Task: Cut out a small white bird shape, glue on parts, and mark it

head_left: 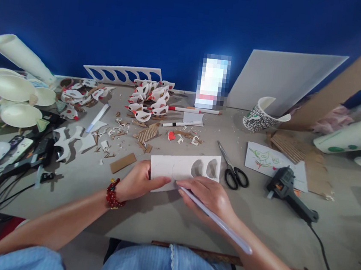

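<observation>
white strip [182, 163]: we find it just below the middle of the frame, on or just over the counter [165, 221]; we cannot tell whether it is lifted.
long axis: we see it run left to right, nearly level with the frame's lower edge, so it lies across the reach of both forearms.
left hand [137, 181]: we see it clamped on the strip's left end, thumb laid on top along the near edge; its other fingers are mostly hidden from us.
right hand [208, 193]: we see it closed round a slim pale tool [216, 220], at the strip's near edge, right of the left thumb.
tool line: we read it as slanting from the lower right up to the strip; its tip is at the near edge, by a faint curved line [173, 170], and we cannot tell whether it touches.
nearer hand: we judge the right nearer to that curve with its tool tip, though the left thumb lies just beside it.
cut-outs [197, 167]: we count two openings in the strip's right half, beyond the right hand's knuckles.
scissors [231, 167]: we see them lying right of the strip, apart from both hands.
</observation>
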The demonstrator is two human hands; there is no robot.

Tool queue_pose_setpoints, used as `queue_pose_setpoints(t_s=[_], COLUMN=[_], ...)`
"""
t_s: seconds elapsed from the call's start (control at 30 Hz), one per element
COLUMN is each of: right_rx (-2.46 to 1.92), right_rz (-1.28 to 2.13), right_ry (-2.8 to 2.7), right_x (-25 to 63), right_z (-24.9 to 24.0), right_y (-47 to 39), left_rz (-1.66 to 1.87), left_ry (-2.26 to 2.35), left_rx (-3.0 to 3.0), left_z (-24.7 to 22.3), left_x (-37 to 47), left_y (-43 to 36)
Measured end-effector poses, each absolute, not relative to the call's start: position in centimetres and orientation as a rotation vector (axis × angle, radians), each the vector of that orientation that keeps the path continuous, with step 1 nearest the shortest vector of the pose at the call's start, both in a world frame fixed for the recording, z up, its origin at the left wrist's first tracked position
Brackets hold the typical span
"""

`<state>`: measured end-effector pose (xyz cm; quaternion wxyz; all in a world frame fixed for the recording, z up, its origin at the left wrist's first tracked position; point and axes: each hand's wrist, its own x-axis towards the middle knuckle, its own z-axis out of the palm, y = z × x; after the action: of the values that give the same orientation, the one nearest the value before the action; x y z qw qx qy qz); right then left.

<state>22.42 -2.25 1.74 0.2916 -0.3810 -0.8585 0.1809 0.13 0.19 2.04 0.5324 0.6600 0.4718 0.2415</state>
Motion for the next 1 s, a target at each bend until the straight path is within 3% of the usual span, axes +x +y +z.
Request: queue_pose_setpoints(t_s=[0.37,1.0], right_rx=[-0.959,-0.972], right_rz=[0.390,0.542], right_ry=[-2.223,-2.144], right_x=[22.1,22.7], right_z=[1.8,2.4], right_y=[-2.7,-2.4], left_rz=[0.568,0.617], left_ry=[1.234,1.066], left_rx=[1.498,1.133], left_z=[1.9,1.7], left_x=[1.0,-0.1], left_y=[-0.3,0.8])
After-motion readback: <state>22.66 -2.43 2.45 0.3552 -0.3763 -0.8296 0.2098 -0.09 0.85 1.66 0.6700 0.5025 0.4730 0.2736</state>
